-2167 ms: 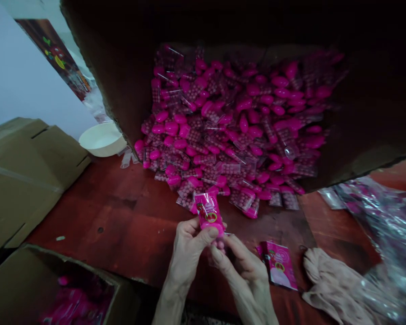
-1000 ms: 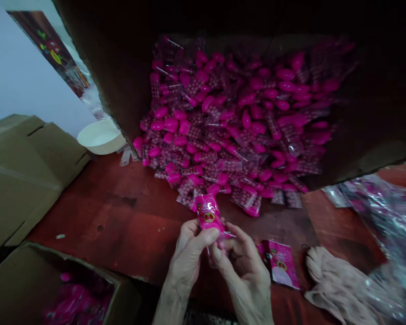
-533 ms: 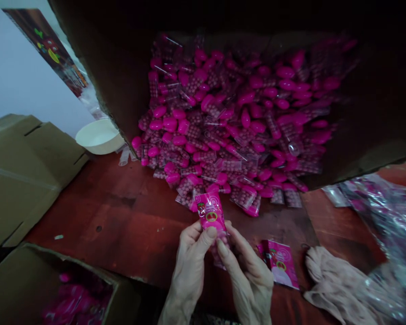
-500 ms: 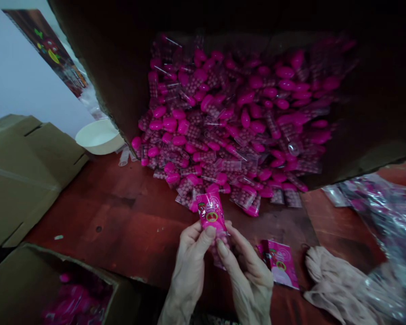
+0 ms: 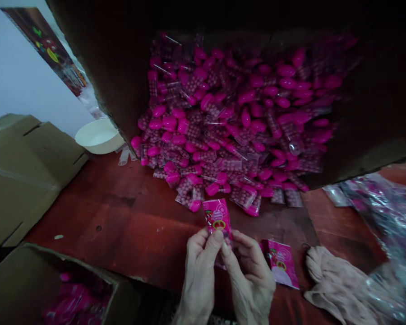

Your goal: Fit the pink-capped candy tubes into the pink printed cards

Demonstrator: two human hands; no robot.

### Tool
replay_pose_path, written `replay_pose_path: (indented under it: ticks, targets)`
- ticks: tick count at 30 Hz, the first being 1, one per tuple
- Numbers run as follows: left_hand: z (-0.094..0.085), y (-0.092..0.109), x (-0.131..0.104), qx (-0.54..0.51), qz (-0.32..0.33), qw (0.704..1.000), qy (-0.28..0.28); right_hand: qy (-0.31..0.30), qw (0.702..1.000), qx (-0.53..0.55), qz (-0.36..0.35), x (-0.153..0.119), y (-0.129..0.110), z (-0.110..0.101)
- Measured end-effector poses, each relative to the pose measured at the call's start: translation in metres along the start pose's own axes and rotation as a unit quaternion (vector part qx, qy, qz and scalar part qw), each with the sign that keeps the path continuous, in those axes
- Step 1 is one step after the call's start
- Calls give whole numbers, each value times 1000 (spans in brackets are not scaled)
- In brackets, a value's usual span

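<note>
Low in the middle of the frame, a shiny pink packet (image 5: 218, 214) stands up from between both hands, its printed face toward the camera and its top leaning slightly left. The left hand (image 5: 201, 271) pinches it from the left, thumb pressed across the front and fingers curled behind. The right hand (image 5: 253, 275) grips the lower right part, its thumb tip just beside the left thumb. The packet's upper half rises clear above the thumbs; most of its lower end is hidden by the hands, with only a little showing beneath.

Just right of the right hand, a second printed packet (image 5: 284, 266) lies on the red bench (image 5: 111, 216), with a crumpled beige cloth (image 5: 334, 280) near it at lower right and clear plastic wrapping (image 5: 392, 221) beyond. Above the hands, a heap of pink-capped tubes (image 5: 223, 131) filled with small pink balls spills from a large cardboard box (image 5: 368, 140) onto the bench. At lower left, an open carton (image 5: 16, 284) holds more pink packets (image 5: 74, 302). A white bowl (image 5: 98, 140) sits at left, behind the bare bench top.
</note>
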State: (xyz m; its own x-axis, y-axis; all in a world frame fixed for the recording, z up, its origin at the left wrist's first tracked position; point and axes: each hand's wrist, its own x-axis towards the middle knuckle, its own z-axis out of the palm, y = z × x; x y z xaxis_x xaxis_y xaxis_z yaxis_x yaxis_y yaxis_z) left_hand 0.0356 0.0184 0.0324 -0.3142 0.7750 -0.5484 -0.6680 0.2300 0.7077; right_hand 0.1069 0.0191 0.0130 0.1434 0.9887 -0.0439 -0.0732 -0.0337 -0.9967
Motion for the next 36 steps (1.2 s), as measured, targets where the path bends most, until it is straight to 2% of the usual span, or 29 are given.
replay_pose_path:
  ticks: [4, 9, 15, 24, 30, 36]
  targets:
    - [-1, -2, -1, 2, -5, 1000, -3, -6, 999, 30, 14, 5, -1, 0]
    - [-9, 9, 0, 15, -4, 999, -47, -34, 998, 48, 17, 4, -4, -3]
    - [-10, 19, -1, -34, -46, 998, -34, -122, 991, 51, 28, 0, -10, -7]
    - [-10, 18, -8, -11, -31, 998, -52, -101, 993, 49, 37, -4, -18, -5]
    - [-14, 15, -12, -14, -24, 996, -83, -168, 982, 62, 61, 9, -28, -16]
    - [-20, 17, -14, 13, -17, 991, -130, -188, 979, 57, 47, 9, -31, -18]
